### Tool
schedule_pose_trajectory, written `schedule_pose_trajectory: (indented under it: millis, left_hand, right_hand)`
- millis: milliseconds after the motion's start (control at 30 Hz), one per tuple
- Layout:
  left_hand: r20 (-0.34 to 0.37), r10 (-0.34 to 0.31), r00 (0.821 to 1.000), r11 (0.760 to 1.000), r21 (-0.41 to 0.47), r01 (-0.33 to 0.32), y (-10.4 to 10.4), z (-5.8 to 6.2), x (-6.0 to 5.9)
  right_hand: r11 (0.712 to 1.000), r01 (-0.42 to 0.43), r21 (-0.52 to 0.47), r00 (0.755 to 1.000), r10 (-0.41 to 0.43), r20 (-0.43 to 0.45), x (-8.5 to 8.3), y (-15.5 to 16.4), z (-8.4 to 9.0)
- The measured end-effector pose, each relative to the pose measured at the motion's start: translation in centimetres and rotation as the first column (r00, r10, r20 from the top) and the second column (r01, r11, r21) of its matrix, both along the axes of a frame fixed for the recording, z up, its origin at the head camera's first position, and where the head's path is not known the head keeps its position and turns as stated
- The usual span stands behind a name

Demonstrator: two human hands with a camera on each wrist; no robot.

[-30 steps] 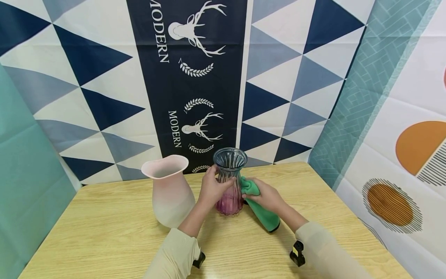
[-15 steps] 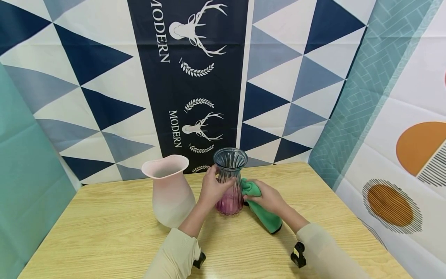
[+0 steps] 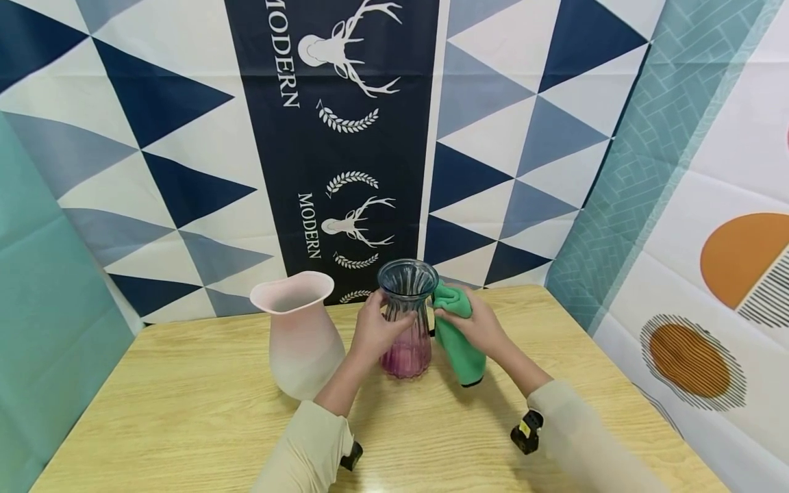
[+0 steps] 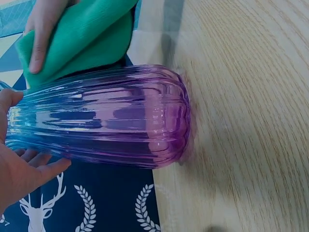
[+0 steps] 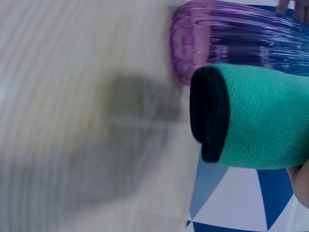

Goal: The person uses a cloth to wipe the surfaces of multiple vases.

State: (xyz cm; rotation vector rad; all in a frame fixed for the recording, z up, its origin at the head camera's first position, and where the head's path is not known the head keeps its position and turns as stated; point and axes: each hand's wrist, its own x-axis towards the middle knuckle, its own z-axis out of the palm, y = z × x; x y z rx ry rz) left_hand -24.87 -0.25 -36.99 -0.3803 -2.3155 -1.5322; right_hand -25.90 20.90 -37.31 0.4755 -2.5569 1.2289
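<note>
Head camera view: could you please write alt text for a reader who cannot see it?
A person's left hand grips the neck of a ribbed glass vase, purple at its base, while the right hand presses a green cloth against its side. It stands on a wooden table beside a frosted pink vase, before a patterned backdrop.

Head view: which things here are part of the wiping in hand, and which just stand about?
In use:
ribbed glass vase, upright on the table, gripped by the left hand
green cloth, pressed to the vase's side near the neck by the right hand

Standing about:
pink frosted vase, untouched
wooden table
patterned backdrop
</note>
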Motion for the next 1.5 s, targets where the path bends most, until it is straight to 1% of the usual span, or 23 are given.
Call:
schedule_pose_trajectory:
  millis: [67,133,233,333,500,700,933,1233,1333,1500]
  left_hand:
    - [0.001,-0.011,1.0,1.0,0.004,0.011,0.0,-0.1,-0.1]
    - [-0.001,-0.023,1.0,1.0,0.009,0.023,0.0,-0.1,-0.2]
    - [-0.006,-0.04,0.999,0.999,0.013,0.041,0.0,-0.2,-0.3]
    - [-0.009,-0.05,0.999,0.999,0.002,0.05,0.0,-0.2,-0.3]
    - [0.003,-0.05,0.999,0.999,-0.015,0.05,0.0,-0.2,-0.4]
    - [0.008,-0.058,0.998,0.998,-0.022,0.058,0.0,-0.1,-0.5]
    - [-0.001,-0.075,0.997,0.997,-0.011,0.075,0.0,-0.1,-0.5]
    - [0.007,-0.075,0.997,0.997,-0.015,0.075,0.0,0.0,-0.3]
    - [0.017,-0.068,0.998,0.997,-0.019,0.069,0.0,0.1,-0.3]
    - [0.019,-0.07,0.997,0.997,-0.013,0.07,0.0,0.1,-0.3]
  right_hand:
    - [0.998,-0.01,-0.055,1.0,0.01,-0.01,-0.2,-0.1,0.4]
    - [0.996,-0.02,-0.09,1.0,0.018,-0.021,-0.4,-0.1,0.6]
    - [0.994,-0.031,-0.101,0.999,0.027,-0.041,-0.5,-0.4,0.9]
    - [0.996,-0.025,-0.081,0.999,0.021,-0.043,-0.5,-0.7,1.0]
    - [0.999,-0.02,-0.04,1.0,0.019,-0.018,-0.4,-1.2,1.1]
    - [1.0,-0.016,0.006,1.0,0.015,0.019,-0.4,-1.3,0.7]
    - [0.996,-0.02,0.091,1.0,0.019,0.009,-0.1,-1.1,0.4]
    - [0.979,-0.048,0.196,0.998,0.053,-0.02,0.1,-0.6,-0.9]
    - [0.967,-0.053,0.247,0.998,0.061,-0.026,0.2,-0.4,-1.3]
    - [0.949,-0.048,0.311,0.998,0.054,-0.012,0.3,-0.1,-2.1]
